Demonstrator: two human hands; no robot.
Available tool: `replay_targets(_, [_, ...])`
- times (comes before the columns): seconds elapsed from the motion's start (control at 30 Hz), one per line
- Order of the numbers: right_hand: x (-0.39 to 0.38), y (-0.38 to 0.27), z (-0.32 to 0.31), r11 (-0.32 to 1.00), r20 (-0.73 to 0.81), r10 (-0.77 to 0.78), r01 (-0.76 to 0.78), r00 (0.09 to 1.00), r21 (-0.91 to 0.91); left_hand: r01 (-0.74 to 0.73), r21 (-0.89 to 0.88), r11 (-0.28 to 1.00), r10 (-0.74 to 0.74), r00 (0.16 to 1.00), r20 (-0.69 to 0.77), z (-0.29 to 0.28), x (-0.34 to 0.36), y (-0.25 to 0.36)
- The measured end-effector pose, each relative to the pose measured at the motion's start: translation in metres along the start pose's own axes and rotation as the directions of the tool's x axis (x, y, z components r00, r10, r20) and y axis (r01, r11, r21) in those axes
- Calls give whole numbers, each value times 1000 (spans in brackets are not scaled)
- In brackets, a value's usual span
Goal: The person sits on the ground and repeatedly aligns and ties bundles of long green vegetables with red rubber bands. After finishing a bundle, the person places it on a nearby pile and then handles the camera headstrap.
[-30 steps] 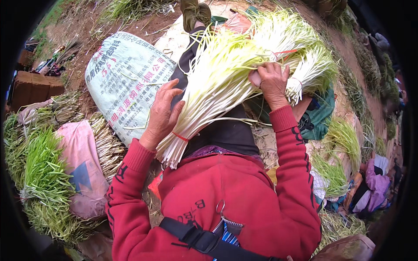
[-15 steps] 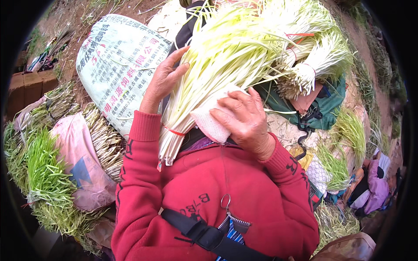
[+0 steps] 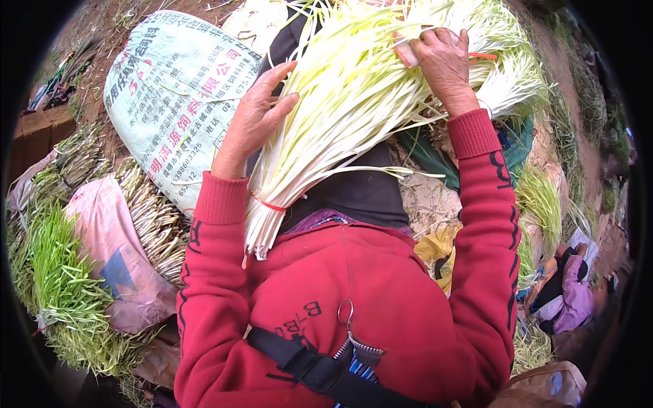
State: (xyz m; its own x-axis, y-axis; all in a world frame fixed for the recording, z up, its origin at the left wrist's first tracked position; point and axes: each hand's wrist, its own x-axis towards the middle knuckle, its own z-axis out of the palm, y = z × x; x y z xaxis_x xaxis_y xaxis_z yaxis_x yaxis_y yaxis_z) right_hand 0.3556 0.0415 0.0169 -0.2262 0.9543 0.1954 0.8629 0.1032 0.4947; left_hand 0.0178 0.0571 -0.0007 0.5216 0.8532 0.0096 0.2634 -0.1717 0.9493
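Across my lap lies a long bundle of pale yellow-green garlic chives (image 3: pixel 340 115), tied with a red band (image 3: pixel 267 202) near its white stem ends. My left hand (image 3: pixel 257 117) rests at the bundle's left side, with thumb and fingers apart. At the far upper right of the leaves, my right hand (image 3: pixel 445 66) pinches a pinkish-white cloth (image 3: pixel 405 49) against them; part of the cloth is under the fingers. Just beyond that hand lie more tied chives (image 3: pixel 510 75), partly covered by my wrist.
A full white woven sack (image 3: pixel 180 102) stands at upper left. Left of me are green leafy bundles (image 3: pixel 64 265), a pink cloth (image 3: pixel 112 238) and stacked pale stems (image 3: pixel 151 217). A yellow bag (image 3: pixel 435 248) and green fabric (image 3: pixel 435 160) lie right. A person in purple (image 3: pixel 575 296) shows at the right edge.
My right hand, with the cloth, has moved from near the stem end up and right to the leaves' far part. The left hand stays nearly in place beside the bundle.
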Motion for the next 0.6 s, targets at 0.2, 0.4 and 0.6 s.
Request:
replay_targets(0.2, [-43, 76, 20, 950, 360, 309, -273, 880, -149, -344, 463, 817, 355, 933, 65, 9, -9, 39])
replay_targets(0.4, [-95, 45, -52, 832, -138, 457, -367, 879, 417, -347, 554, 757, 282, 938, 204, 11, -21, 41])
replay_targets(0.6, [-66, -60, -117, 508, -297, 39, 237, 954, 828, -284, 519, 806, 247, 959, 140, 11, -32, 32])
